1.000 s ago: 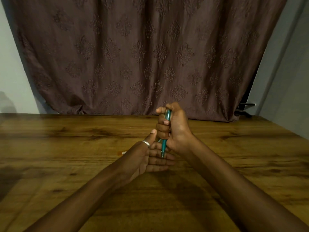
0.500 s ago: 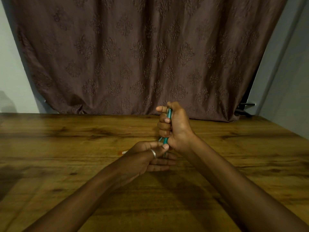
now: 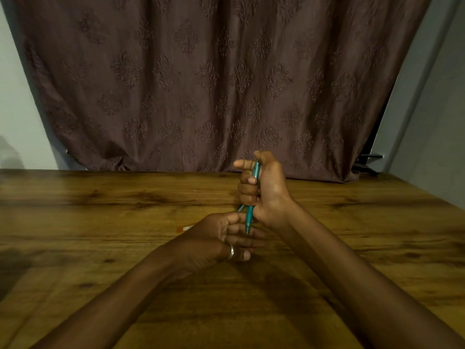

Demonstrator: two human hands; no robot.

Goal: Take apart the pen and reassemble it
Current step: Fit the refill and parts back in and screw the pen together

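A teal pen (image 3: 254, 177) stands nearly upright above the wooden table (image 3: 100, 222), tip down. My right hand (image 3: 266, 190) grips its barrel in a fist, thumb at the top end. A thin teal piece (image 3: 240, 207), probably the clip, sticks out to the left below the fist. My left hand (image 3: 221, 238), a ring on its thumb, sits just under the fist. Its fingers lie fairly straight behind the pen's tip (image 3: 247, 229), and the thumb is lower, off the pen. I see nothing held in the left hand.
A small orange and white item (image 3: 185, 228) lies on the table just left of my left hand. A brown patterned curtain (image 3: 214, 84) hangs behind the table's far edge. Bare wood stretches to both sides.
My left thumb closed over the pen's lower end half a second ago, then swung down and off it. The right hand and the pen have hardly moved.
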